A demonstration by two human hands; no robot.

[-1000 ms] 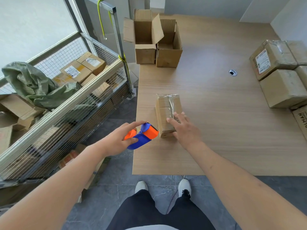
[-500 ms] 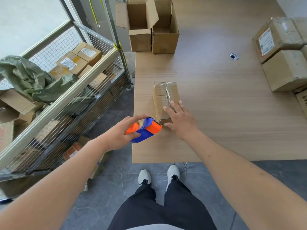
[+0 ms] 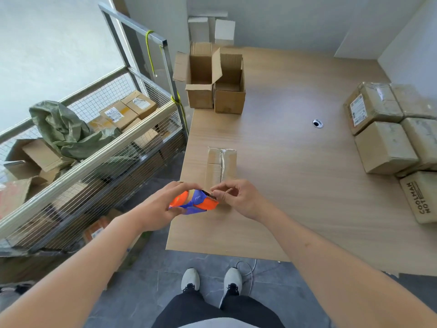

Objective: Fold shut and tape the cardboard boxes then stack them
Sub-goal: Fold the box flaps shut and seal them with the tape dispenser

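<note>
Tape dispenser [image 3: 194,202], orange and blue plastic with rounded shape, sits in the left hand [image 3: 163,204]; the fingers curl over its top and the thumb is under it, so the hand grasps it firmly. At 3 o'clock from the dispenser, the right hand [image 3: 238,197] pinches with thumb and index finger at the dark front edge of the dispenser; whether a tape end is between the fingertips I cannot tell. Both hands are above the near left corner of the wooden table [image 3: 295,185], which has a smooth light grain.

Directly at 12 o'clock from the fingers lies one small cardboard box [image 3: 221,165], closed, with a shiny wrinkled strip of clear tape along its top seam. Its near end is hidden behind the hands.

At 12 o'clock further away, at the far left table edge, stand two open boxes [image 3: 215,84] touching each other, flaps up. At 2 o'clock, on the right side of the table, is a group of sealed boxes [image 3: 387,129], at least five visible, some wrapped in glossy tape and one with a white label.

At 9 o'clock, beside the table, a wire cage cart [image 3: 99,166] holds more boxes and a green crumpled sack [image 3: 63,129].
</note>
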